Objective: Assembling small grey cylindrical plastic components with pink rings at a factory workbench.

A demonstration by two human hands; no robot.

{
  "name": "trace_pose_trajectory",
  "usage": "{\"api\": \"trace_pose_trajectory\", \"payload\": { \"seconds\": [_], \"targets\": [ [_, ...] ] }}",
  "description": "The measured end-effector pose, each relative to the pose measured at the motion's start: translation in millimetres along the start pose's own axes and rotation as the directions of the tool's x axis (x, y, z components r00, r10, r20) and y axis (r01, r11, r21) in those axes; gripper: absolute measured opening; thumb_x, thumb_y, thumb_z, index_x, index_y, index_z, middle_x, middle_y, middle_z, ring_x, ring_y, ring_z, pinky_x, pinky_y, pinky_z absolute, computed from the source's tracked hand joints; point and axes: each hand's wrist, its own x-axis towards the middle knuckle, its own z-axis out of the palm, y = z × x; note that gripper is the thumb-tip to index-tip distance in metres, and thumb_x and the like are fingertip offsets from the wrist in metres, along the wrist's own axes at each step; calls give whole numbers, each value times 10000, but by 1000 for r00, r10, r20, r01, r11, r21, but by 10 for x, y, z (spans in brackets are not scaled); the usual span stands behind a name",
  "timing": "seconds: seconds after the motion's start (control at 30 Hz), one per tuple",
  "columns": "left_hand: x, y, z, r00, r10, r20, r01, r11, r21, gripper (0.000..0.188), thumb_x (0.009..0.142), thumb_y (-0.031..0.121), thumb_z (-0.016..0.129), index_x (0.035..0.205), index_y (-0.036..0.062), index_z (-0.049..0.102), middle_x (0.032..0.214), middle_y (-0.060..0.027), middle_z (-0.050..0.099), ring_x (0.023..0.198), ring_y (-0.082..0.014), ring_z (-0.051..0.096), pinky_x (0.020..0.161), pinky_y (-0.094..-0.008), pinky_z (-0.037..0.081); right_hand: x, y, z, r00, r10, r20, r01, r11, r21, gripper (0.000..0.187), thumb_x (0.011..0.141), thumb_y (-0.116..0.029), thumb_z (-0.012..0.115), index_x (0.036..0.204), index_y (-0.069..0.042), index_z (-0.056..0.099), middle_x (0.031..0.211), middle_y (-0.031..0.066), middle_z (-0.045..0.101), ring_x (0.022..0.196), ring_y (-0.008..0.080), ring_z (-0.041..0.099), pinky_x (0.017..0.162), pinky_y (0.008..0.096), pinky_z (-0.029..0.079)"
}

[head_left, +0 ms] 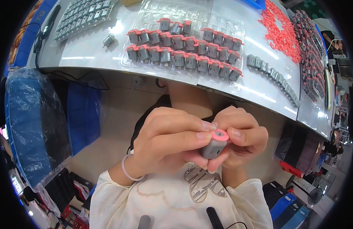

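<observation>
In front of my chest, over my lap, I hold a small grey motor (pixel 212 149) with a pink plastic cap (pixel 220 134) seated on its upper end. My left hand (pixel 165 139) is closed on it from the left, the thumb and forefinger tips at the cap's edge. From the other side my right hand (pixel 243 133) pinches the cap and body, its thumb at the cap's right end. Fingers of both hands press beneath the body, and some fingertips are hidden behind it.
A clear tray (pixel 127 60) on the white table bears rows of pink-capped motors. Bare motors stand in a line (pixel 276 76) to its right, near a heap of loose pink caps (pixel 279 32). Another tray (pixel 85 17) and a lone motor (pixel 108 40) are at left. A blue bin (pixel 35 126) stands below.
</observation>
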Motion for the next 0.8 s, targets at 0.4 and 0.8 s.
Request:
{"api": "trace_pose_trajectory", "payload": {
  "seconds": [0.4,0.8],
  "targets": [
    [-10,-15,-22,999,38,19,-34,986,-162,359,628,105,786,938,71,607,975,-181,654,516,-212,625,393,-244,425,-82,-76,54,1000,-2,-19,3,1000,29,389,706,-154,765,974,27,550,841,248,639,577,258,634,426,294,476],
    [-49,-56,-123,985,75,154,-43,978,-202,327,703,122,740,993,62,601,1018,-136,651,551,-167,594,436,-256,403,-146,-120,38,994,105,-5,-102,977,186,369,664,-112,800,927,6,570,861,232,634,625,249,637,491,293,500]
  ]
}}
